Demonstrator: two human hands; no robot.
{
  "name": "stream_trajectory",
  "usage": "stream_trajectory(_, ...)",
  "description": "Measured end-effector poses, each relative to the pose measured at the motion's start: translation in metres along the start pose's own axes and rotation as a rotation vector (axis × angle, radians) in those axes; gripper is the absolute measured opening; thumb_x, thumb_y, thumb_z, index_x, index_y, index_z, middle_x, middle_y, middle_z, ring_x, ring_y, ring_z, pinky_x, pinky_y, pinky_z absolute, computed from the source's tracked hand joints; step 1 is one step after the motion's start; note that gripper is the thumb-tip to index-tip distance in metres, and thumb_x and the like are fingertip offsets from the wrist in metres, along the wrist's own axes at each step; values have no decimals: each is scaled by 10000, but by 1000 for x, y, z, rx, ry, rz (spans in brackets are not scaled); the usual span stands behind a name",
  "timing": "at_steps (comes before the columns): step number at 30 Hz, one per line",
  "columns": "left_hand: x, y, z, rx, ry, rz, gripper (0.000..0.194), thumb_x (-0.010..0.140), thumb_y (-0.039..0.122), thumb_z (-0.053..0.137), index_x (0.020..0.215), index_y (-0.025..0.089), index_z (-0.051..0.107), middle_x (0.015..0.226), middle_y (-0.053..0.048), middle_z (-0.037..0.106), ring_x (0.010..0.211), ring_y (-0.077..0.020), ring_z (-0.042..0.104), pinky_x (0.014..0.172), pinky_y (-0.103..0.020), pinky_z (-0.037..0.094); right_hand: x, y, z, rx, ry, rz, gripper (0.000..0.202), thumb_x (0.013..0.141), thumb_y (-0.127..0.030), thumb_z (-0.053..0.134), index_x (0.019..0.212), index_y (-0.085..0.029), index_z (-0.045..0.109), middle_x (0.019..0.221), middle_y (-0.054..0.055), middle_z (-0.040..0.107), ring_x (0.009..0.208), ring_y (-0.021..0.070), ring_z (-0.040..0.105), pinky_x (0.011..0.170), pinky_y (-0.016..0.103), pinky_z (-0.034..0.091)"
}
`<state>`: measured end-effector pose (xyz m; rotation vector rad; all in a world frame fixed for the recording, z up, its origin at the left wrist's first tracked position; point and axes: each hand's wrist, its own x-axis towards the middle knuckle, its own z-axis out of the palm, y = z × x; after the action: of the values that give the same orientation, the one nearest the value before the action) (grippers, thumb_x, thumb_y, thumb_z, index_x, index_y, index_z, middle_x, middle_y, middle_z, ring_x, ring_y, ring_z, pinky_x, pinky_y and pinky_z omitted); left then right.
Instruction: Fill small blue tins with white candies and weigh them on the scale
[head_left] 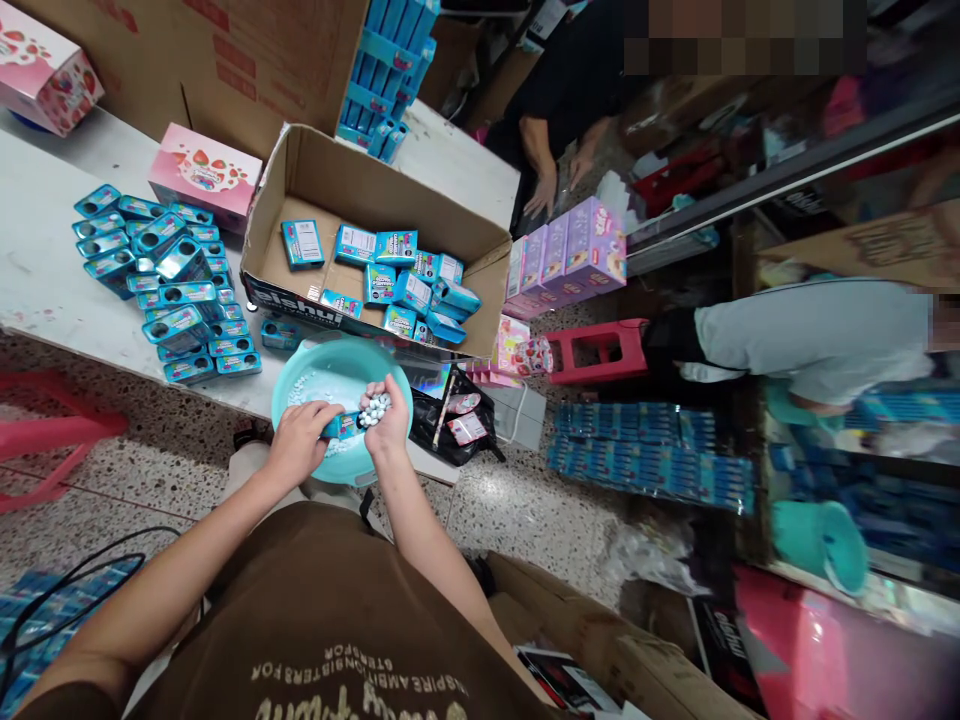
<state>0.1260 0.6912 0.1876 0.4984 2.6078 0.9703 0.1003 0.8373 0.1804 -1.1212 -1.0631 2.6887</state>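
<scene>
Fingers (321,410) of the left hand (296,442) pinch a small blue box (346,425); those of the right hand (389,428) curl around a handful of pale balls (374,405) just beside it. Below both sits a turquoise basin (360,365). Beyond the fingertips, a cardboard carton (390,190) holds blue packs (380,284); farther left, blue containers (176,300) crowd the worktop (37,230).

Blue box (346,426); pale balls (374,409) heaped alongside

A red stool (56,433) stands on speckled flooring (487,505) beside a white table (37,220).
</scene>
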Motion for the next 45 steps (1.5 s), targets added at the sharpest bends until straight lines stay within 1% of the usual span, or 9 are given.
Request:
stream_trajectory(6,10,2,1,-55,36,-59,439,738,181,616,1171,227,556,1169,-68,634,1074,-258,589,880,-377,459,1,-5,3,14,-108,-85,366,818,-375,535,513,-200,432,511,-37,475,496,83,485,533,222,421)
stream_trajectory(11,12,5,4,-126,52,-150,459,726,230,647,1175,237,551,1145,-51,649,1031,-246,609,841,-353,479,0,-7,5,-81,-89,-157,356,807,-425,529,535,-201,480,587,-23,514,529,87,488,556,234,424)
stream_trajectory(14,14,7,3,-62,50,-58,445,734,141,592,1167,242,568,1172,-50,635,1097,-251,575,909,-381,443,0,-6,3,-80,-94,-201,320,789,-416,554,556,-200,513,599,-24,515,519,82,479,542,230,412)
stream_trajectory(16,16,8,2,-46,39,-29,452,728,124,584,1164,247,575,1168,-48,636,1100,-250,573,917,-386,437,1,-6,2,-65,-101,-198,325,788,-420,554,552,-201,513,589,-25,507,518,83,483,542,233,414)
stream_trajectory(20,21,9,1,-98,38,-109,457,722,212,634,1173,242,564,1134,-49,652,1029,-242,607,845,-356,475,2,-8,2,-76,-60,-189,366,815,-437,514,532,-206,483,535,-34,473,500,85,475,545,239,422)
stream_trajectory(23,23,9,0,-50,34,-44,449,728,160,607,1168,243,573,1172,-48,636,1082,-248,584,891,-372,451,3,-10,1,-58,-64,-175,380,822,-423,508,513,-208,462,476,-44,442,476,85,465,543,239,426)
stream_trajectory(29,26,12,-4,-87,20,-41,448,718,155,625,1156,239,581,1159,-44,644,1062,-246,594,886,-366,455,5,-15,1,-47,-31,-119,360,806,-419,535,523,-206,474,469,-43,485,484,94,511,570,254,458)
stream_trajectory(34,26,15,-1,-170,25,-154,468,700,233,679,1157,231,578,1120,-45,662,1008,-247,620,842,-351,482,2,-17,4,-83,-15,-148,353,790,-428,558,531,-201,479,459,-47,492,463,89,506,539,243,441)
stream_trajectory(45,25,19,-3,-154,67,-99,439,703,176,663,1134,233,597,1145,-36,654,1056,-241,602,876,-344,467,1,-15,2,-105,-51,-177,398,854,-480,452,594,-193,544,482,-24,557,504,110,563,582,248,449)
